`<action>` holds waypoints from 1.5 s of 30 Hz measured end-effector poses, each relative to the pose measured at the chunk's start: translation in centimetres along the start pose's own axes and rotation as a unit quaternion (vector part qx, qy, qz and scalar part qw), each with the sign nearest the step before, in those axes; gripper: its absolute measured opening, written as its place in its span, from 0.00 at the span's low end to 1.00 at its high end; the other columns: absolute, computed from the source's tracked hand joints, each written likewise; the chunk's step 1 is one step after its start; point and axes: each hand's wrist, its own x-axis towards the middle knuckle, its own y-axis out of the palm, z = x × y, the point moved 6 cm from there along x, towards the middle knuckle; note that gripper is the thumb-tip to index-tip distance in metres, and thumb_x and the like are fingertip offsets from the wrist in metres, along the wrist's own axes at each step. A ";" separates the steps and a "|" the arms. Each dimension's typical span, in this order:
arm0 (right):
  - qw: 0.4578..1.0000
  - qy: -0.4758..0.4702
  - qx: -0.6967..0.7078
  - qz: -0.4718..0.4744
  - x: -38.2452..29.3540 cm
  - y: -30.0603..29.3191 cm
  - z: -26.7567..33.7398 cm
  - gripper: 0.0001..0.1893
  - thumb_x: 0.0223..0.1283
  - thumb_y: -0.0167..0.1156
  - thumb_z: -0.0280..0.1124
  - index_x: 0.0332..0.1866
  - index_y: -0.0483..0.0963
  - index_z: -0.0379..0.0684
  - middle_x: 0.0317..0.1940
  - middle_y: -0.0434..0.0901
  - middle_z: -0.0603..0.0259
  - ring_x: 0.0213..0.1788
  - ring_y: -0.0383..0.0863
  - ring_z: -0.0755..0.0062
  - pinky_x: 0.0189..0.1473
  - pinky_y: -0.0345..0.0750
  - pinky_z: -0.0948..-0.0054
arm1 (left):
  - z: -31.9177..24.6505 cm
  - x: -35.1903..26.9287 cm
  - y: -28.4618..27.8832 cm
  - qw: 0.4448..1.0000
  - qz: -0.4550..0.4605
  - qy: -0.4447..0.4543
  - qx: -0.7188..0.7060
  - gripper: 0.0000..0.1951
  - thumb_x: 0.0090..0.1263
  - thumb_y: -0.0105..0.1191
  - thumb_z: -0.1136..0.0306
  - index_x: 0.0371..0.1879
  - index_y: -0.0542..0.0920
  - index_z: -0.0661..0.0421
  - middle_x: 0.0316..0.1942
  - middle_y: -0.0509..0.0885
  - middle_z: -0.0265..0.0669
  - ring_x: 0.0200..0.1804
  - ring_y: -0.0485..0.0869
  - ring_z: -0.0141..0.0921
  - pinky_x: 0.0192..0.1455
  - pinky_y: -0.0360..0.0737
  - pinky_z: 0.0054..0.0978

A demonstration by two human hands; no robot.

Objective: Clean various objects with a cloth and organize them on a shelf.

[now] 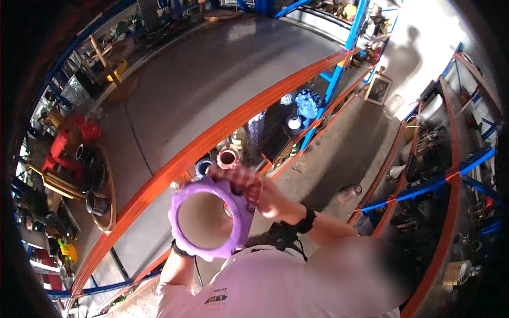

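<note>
A purple vessel [241, 238] with a scalloped rim is held up before my chest, its round mouth towards me. My left hand is hidden behind it; only the forearm and a dark wristband show at its lower left, and the vessel rests on that side. My right hand [270, 202], blurred, is closed on a red and white checked cloth [238, 177] at the vessel's upper right edge. A pink vessel [228, 158] and a blue one [203, 168] stand just beyond the cloth, below the orange shelf beam.
A grey shelf [191, 91] with an orange beam [238, 115] spans the view before me. Black vessels and red items crowd its left end. At the right, a framed picture [378, 89] and a glass jar [350, 193] stand on the floor, near another loaded rack [453, 175].
</note>
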 end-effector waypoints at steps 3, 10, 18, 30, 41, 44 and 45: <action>0.989 0.141 -0.038 -0.040 -1.3 1.8 -1.9 0.23 0.73 0.41 0.27 0.71 0.59 0.36 0.68 0.67 0.56 0.70 0.64 0.70 0.71 0.59 0.72 | -0.9 -1.6 -1.8 1.000 -0.005 0.015 -0.016 0.60 0.43 0.78 0.50 0.72 0.51 0.58 0.68 0.64 0.45 0.69 0.67 0.40 0.70 0.66 0.43; 0.886 0.170 -0.430 -0.031 -6.7 -4.1 -6.5 0.14 0.68 0.52 0.28 0.56 0.75 0.40 0.49 0.81 0.56 0.52 0.79 0.51 0.57 0.75 0.61 | -1.3 -17.9 -8.3 0.998 0.003 0.025 -0.061 0.60 0.43 0.78 0.49 0.72 0.51 0.57 0.68 0.64 0.45 0.69 0.67 0.40 0.70 0.67 0.44; 0.764 0.329 -0.530 -0.166 -8.8 -4.0 -5.9 0.11 0.72 0.49 0.30 0.53 0.71 0.38 0.33 0.77 0.57 0.37 0.80 0.67 0.43 0.78 0.63 | -1.1 -7.5 -7.4 0.997 -0.052 0.010 -0.060 0.61 0.43 0.78 0.49 0.72 0.51 0.57 0.68 0.64 0.45 0.69 0.67 0.40 0.70 0.67 0.44; 0.917 0.218 -0.323 -0.083 -4.4 4.3 -2.7 0.67 0.37 0.81 0.39 0.76 0.35 0.38 0.71 0.58 0.51 0.73 0.58 0.63 0.73 0.57 0.62 | -0.6 -1.5 -1.1 0.994 -0.075 -0.041 -0.075 0.60 0.44 0.78 0.49 0.72 0.50 0.57 0.68 0.64 0.44 0.69 0.67 0.39 0.70 0.66 0.43; 0.928 0.279 -0.051 -0.241 -13.6 -5.4 -2.4 0.50 0.45 0.76 0.32 0.72 0.52 0.38 0.63 0.69 0.59 0.64 0.70 0.68 0.68 0.67 0.63 | 1.7 2.8 6.7 0.955 0.114 -0.164 -0.218 0.47 0.70 0.58 0.55 0.76 0.41 0.62 0.74 0.53 0.47 0.75 0.53 0.37 0.75 0.54 0.40; 0.939 0.185 -0.006 -0.290 -14.1 -7.9 -1.8 0.44 0.53 0.70 0.38 0.73 0.53 0.40 0.63 0.69 0.60 0.65 0.70 0.68 0.66 0.70 0.63 | 3.3 5.9 8.2 0.949 0.135 -0.192 -0.212 0.41 0.74 0.50 0.48 0.74 0.50 0.63 0.72 0.59 0.47 0.73 0.60 0.38 0.74 0.56 0.39; 0.933 0.144 0.033 -0.327 -14.2 -8.7 -1.1 0.45 0.54 0.70 0.41 0.73 0.53 0.41 0.64 0.69 0.60 0.65 0.70 0.67 0.65 0.70 0.63 | 4.4 7.0 8.3 0.947 0.118 -0.207 -0.217 0.37 0.76 0.46 0.46 0.72 0.56 0.64 0.69 0.64 0.47 0.70 0.64 0.39 0.73 0.59 0.39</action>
